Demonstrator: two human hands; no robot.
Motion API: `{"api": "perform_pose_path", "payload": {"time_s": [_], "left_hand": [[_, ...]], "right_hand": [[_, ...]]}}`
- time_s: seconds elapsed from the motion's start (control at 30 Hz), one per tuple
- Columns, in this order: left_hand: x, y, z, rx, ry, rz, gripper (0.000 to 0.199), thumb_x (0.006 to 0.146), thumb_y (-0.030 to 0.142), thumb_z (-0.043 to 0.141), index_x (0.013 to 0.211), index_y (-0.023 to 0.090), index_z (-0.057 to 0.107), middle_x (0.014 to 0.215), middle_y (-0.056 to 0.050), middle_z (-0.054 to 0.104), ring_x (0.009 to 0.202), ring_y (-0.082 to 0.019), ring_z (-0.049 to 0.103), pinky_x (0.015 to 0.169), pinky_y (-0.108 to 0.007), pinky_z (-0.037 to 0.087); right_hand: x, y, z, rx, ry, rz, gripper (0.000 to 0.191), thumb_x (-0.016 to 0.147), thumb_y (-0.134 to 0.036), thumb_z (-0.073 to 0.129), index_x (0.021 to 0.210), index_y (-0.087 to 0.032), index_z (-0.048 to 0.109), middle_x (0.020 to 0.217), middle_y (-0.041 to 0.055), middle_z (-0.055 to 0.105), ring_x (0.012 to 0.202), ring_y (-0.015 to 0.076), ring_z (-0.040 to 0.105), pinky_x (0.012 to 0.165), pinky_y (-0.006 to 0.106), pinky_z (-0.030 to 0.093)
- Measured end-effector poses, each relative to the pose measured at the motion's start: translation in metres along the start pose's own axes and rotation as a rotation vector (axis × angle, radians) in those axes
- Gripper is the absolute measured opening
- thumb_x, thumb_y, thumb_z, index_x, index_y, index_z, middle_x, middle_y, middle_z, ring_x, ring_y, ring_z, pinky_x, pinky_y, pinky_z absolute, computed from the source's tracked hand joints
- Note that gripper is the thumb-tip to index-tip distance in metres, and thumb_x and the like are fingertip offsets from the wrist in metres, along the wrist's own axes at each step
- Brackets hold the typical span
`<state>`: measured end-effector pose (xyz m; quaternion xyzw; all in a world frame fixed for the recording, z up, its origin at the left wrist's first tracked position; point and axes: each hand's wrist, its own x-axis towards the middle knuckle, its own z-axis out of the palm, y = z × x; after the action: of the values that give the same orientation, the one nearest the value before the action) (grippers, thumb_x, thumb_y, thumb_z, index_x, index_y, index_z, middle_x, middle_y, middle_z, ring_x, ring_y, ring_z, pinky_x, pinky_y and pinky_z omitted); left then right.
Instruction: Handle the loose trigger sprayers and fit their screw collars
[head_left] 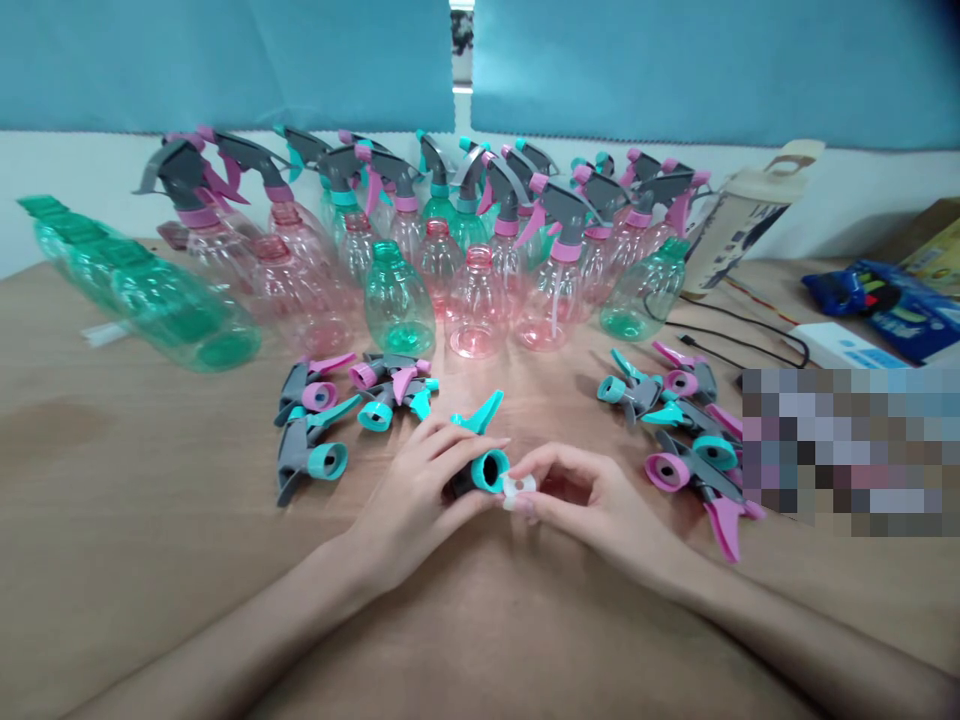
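My left hand (420, 485) is wrapped round a grey spray head with a teal collar and trigger (491, 470); the collar's opening faces me and to the right. Between the thumb and fingers of my right hand (585, 490) is a small white plastic fitting (519, 487), close beside the collar. Whether the two parts touch I cannot tell. Left of my hands lie several loose spray heads (326, 460) in grey with pink or teal. More loose spray heads (667, 470) lie to the right.
Behind my hands stand rows of pink and green bottles (476, 315), many with spray heads fitted. Green bottles (180, 310) are grouped at the left. At the right are a tall printed container (742, 220), a black cable (735, 350) and a blue packet (885, 300).
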<state>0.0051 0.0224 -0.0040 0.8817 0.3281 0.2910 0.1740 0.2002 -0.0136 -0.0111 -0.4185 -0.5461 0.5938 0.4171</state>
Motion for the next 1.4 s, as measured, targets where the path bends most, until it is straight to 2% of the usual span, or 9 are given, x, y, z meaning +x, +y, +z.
{"api": "perform_pose_path", "payload": {"time_s": [0.17, 0.33, 0.53, 0.87, 1.0, 1.1, 1.2, 1.27, 1.4], "left_hand": [[0.001, 0.002, 0.001, 0.011, 0.009, 0.039, 0.034, 0.079, 0.03, 0.069, 0.109, 0.02, 0.059, 0.095, -0.004, 0.063, 0.088, -0.02, 0.049, 0.081, -0.035, 0.043], [0.001, 0.003, 0.002, 0.006, 0.033, 0.075, 0.033, 0.078, 0.031, 0.069, 0.107, 0.018, 0.059, 0.093, -0.004, 0.064, 0.086, -0.019, 0.051, 0.081, -0.036, 0.045], [-0.001, 0.006, 0.006, -0.033, 0.028, 0.083, 0.033, 0.078, 0.028, 0.069, 0.108, 0.019, 0.059, 0.096, -0.005, 0.065, 0.088, -0.02, 0.053, 0.08, -0.036, 0.047], [0.0, 0.011, 0.007, -0.119, 0.027, 0.116, 0.037, 0.073, 0.026, 0.074, 0.105, 0.016, 0.06, 0.091, -0.003, 0.065, 0.085, -0.017, 0.052, 0.078, -0.032, 0.047], [0.0, 0.01, 0.007, -0.143, 0.056, 0.099, 0.036, 0.073, 0.027, 0.074, 0.105, 0.017, 0.06, 0.091, -0.003, 0.065, 0.085, -0.017, 0.053, 0.076, -0.031, 0.048], [0.0, 0.009, 0.006, -0.144, 0.049, 0.08, 0.037, 0.074, 0.03, 0.073, 0.107, 0.019, 0.061, 0.092, -0.004, 0.066, 0.086, -0.018, 0.055, 0.077, -0.032, 0.048], [-0.001, 0.009, 0.006, -0.146, 0.035, 0.061, 0.04, 0.072, 0.029, 0.075, 0.108, 0.018, 0.06, 0.093, -0.004, 0.066, 0.086, -0.018, 0.054, 0.076, -0.031, 0.048], [-0.002, 0.01, 0.005, -0.152, 0.027, 0.045, 0.038, 0.071, 0.028, 0.075, 0.105, 0.018, 0.061, 0.09, -0.003, 0.065, 0.085, -0.017, 0.054, 0.075, -0.03, 0.048], [-0.002, 0.011, 0.005, -0.152, 0.018, 0.026, 0.039, 0.072, 0.028, 0.075, 0.107, 0.019, 0.06, 0.084, -0.001, 0.065, 0.081, -0.016, 0.053, 0.072, -0.029, 0.048]], "right_hand": [[0.0, 0.0, -0.004, -0.008, 0.033, -0.012, 0.022, 0.077, -0.026, 0.068, 0.097, -0.02, 0.061, 0.077, -0.0016, 0.061, 0.07, 0.0105, 0.059, 0.064, 0.023, 0.048], [0.002, -0.008, -0.006, -0.077, 0.044, -0.006, 0.011, 0.083, -0.028, 0.062, 0.084, -0.018, 0.067, 0.077, -0.0002, 0.065, 0.067, 0.0081, 0.057, 0.061, 0.019, 0.046], [-0.001, -0.009, -0.004, -0.105, 0.025, -0.024, 0.013, 0.081, -0.029, 0.065, 0.079, -0.017, 0.066, 0.061, -0.0048, 0.057, 0.05, 0.0045, 0.047, 0.047, 0.017, 0.038], [-0.001, -0.007, -0.007, -0.168, -0.007, -0.046, 0.014, 0.079, -0.032, 0.067, 0.082, -0.02, 0.073, 0.07, -0.0004, 0.068, 0.048, 0.006, 0.05, 0.043, 0.018, 0.037], [-0.003, -0.007, -0.011, -0.329, -0.036, -0.132, 0.017, 0.085, -0.031, 0.06, 0.095, -0.027, 0.073, 0.087, -0.0004, 0.073, 0.051, 0.0066, 0.054, 0.047, 0.019, 0.04], [-0.005, -0.008, -0.01, -0.385, -0.04, -0.216, 0.019, 0.086, -0.027, 0.058, 0.099, -0.028, 0.071, 0.096, -0.0005, 0.073, 0.066, 0.0109, 0.063, 0.057, 0.022, 0.046], [-0.006, -0.008, -0.008, -0.416, -0.007, -0.285, 0.02, 0.086, -0.024, 0.057, 0.1, -0.027, 0.071, 0.097, -0.0003, 0.073, 0.075, 0.0138, 0.065, 0.062, 0.024, 0.048], [-0.006, -0.007, -0.007, -0.462, 0.027, -0.331, 0.022, 0.086, -0.024, 0.057, 0.103, -0.027, 0.07, 0.094, 0.0, 0.073, 0.065, 0.012, 0.062, 0.056, 0.023, 0.046], [-0.008, -0.006, -0.009, -0.562, 0.102, -0.416, 0.022, 0.085, -0.023, 0.058, 0.105, -0.022, 0.067, 0.069, -0.0013, 0.069, 0.045, 0.0076, 0.046, 0.043, 0.02, 0.038]]}}
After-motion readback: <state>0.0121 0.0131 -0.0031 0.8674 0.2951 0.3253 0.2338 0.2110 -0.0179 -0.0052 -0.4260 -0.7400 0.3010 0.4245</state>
